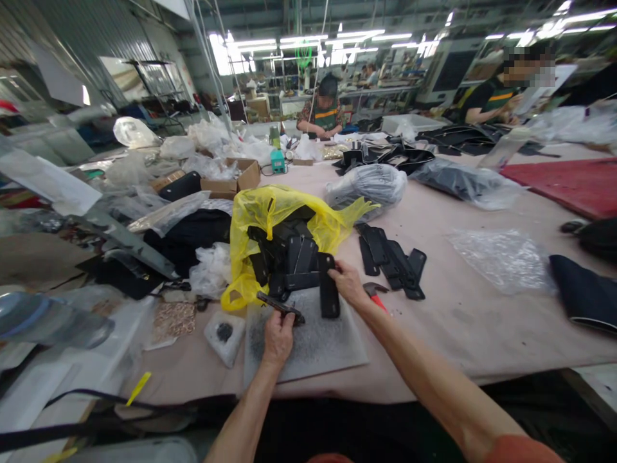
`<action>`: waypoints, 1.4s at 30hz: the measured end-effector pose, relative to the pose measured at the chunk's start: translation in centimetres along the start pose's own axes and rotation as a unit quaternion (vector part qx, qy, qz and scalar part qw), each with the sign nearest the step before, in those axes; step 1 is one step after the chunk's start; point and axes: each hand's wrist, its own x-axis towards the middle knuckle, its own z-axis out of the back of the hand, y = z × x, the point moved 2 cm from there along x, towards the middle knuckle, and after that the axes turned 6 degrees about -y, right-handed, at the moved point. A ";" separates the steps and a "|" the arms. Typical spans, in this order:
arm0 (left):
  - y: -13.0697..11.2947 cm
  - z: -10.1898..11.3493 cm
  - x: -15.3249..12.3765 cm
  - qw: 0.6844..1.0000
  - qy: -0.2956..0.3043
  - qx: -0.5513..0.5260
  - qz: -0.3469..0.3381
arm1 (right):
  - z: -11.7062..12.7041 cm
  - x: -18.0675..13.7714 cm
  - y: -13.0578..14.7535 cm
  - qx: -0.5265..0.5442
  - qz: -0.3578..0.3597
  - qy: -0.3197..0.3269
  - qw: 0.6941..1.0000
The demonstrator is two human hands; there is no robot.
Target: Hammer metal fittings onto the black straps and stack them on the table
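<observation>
My right hand (pixel 346 280) grips the upper edge of a flat black strap piece (pixel 329 292) with rounded corners, held upright over a grey board (pixel 308 350). My left hand (pixel 278 335) is closed around a dark, narrow tool (pixel 274 305) that points up and left; its exact kind is unclear. Just beyond both hands, a yellow plastic bag (pixel 245 215) lies open with many similar black pieces (pixel 302 254) inside. More black strap pieces (pixel 393 260) are piled to the right. A hammer (pixel 373 290) with a red handle lies beside my right forearm.
A white block (pixel 224 337) and a bag of small metal parts (pixel 173 321) lie to the left. Behind stand a cardboard box (pixel 245 175) and a wrapped grey bundle (pixel 369 186). Clear plastic (pixel 501 260) lies on the right. Two people sit across the table.
</observation>
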 end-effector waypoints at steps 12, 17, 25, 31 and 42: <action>0.7 -0.1 -0.3 0.988 -0.123 0.097 -0.015 | 5.1 2.8 -1.2 -0.187 0.091 0.015 0.978; 0.4 0.0 0.0 0.991 -0.110 0.077 0.020 | -2.7 0.5 1.3 -0.170 0.142 0.110 0.969; 0.1 -0.2 0.3 0.993 -0.095 0.051 0.056 | -2.1 3.3 2.0 -0.159 0.186 0.135 0.960; -0.1 -0.1 0.3 0.992 -0.098 0.055 0.058 | -0.2 2.9 2.4 -0.133 0.219 0.123 0.959; 0.4 -0.3 0.4 0.992 -0.102 0.048 0.051 | 3.1 -1.0 6.4 -0.161 0.455 0.308 0.820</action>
